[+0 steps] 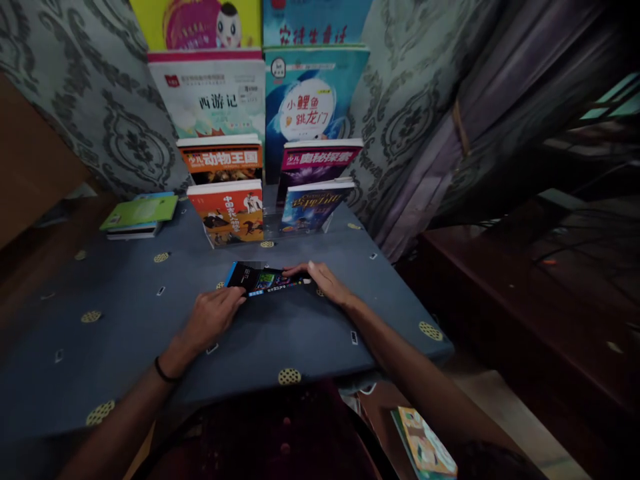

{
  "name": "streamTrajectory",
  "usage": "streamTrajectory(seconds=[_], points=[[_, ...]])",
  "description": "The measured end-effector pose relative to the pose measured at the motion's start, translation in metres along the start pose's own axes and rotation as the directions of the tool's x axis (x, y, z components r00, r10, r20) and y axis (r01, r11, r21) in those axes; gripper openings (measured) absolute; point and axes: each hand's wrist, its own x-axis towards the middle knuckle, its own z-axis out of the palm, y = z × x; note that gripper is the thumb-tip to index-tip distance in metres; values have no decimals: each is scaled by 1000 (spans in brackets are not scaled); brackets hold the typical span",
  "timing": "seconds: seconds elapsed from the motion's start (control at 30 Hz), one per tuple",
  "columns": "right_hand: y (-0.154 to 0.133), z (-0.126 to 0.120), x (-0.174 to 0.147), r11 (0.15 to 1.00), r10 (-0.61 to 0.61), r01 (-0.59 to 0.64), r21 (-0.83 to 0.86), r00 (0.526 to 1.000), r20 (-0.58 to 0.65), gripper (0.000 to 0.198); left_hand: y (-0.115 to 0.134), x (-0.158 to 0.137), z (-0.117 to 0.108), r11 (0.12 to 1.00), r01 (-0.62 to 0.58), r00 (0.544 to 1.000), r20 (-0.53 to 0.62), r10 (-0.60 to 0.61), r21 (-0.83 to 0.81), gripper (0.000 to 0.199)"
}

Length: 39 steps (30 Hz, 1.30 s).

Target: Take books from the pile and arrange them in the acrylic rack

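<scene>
A dark book [269, 280] with a blue edge and a colourful picture lies low over the table, its spine turned toward me. My left hand [214, 316] grips its left end, fingers closed at the near corner. At the other end, my right hand [327, 283] holds the book, its fingers reaching over the cover. Just beyond stand two small front books: an orange one [233, 217] on the left and a dark blue one [315, 208] on the right. Whether the held book touches the cloth I cannot tell.
Behind rise tiers of upright books, among them a white one [215, 97] and a blue one [310, 100]. A small pile with a green book [141, 211] lies at the left. Patterned blue cloth [200, 373] covers the table. More books [425, 443] sit below its right edge.
</scene>
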Motion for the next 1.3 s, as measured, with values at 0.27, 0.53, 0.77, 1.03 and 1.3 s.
streamTrajectory(seconds=[0.27,0.53,0.77,1.03,1.3], points=[[10,0,2,945,137,-111,307,989,-65,53,-6,18,-9,978,165,975,-127,-181,-128,35],[4,11,2,789,44,38,614,992,-118,42,22,53,-20,655,473,740,-138,-658,-589,44],[-7,6,-6,783,185,-133,608,982,-23,43,37,44,17,-82,449,524,337,-783,-890,52],[-8,-12,-9,809,291,-373,454,926,242,48,17,26,20,-238,609,484,592,-644,-757,61],[3,-21,-13,847,474,-520,114,834,284,56,-5,16,33,110,775,558,592,-581,-622,59]])
